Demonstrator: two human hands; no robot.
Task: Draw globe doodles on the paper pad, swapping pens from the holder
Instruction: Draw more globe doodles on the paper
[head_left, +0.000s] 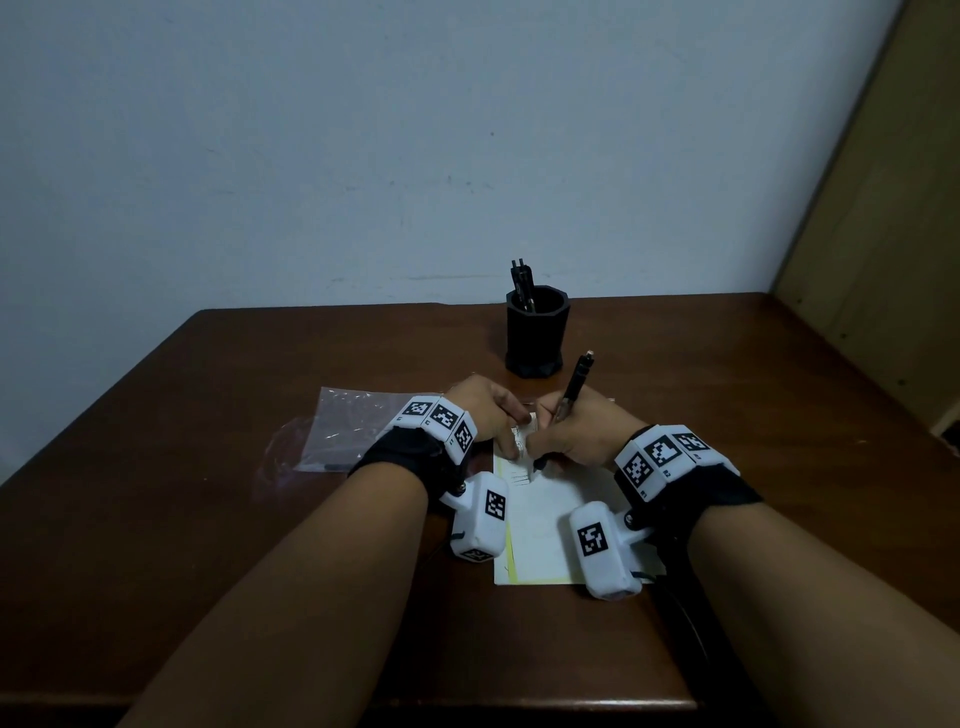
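Hands met over the top of a paper pad (540, 519) that lay on a dark wooden table (260, 364), seen from the head camera, the only view there was. The right hand (576, 431) was closed around a black pen (575, 384), its barrel slanting up and away toward the wall while its tip came down on the page beside some small dark marks; what those marks showed was too small and dim to tell. The left hand (485, 413) rested on the pad's upper left corner, fingers curled and pressing the sheet, and between them the two hands hid most of the pad's top edge. White marker blocks strapped to both wrists covered parts of the page's sides. Behind the hands, well apart from the pad, stood a black faceted pen holder (536, 332) with a few dark pens (522, 283) sticking up from it; their number was hard to count. Left of the pad lay a clear plastic bag (348, 431), partly hidden by the left wrist, something dark inside it.
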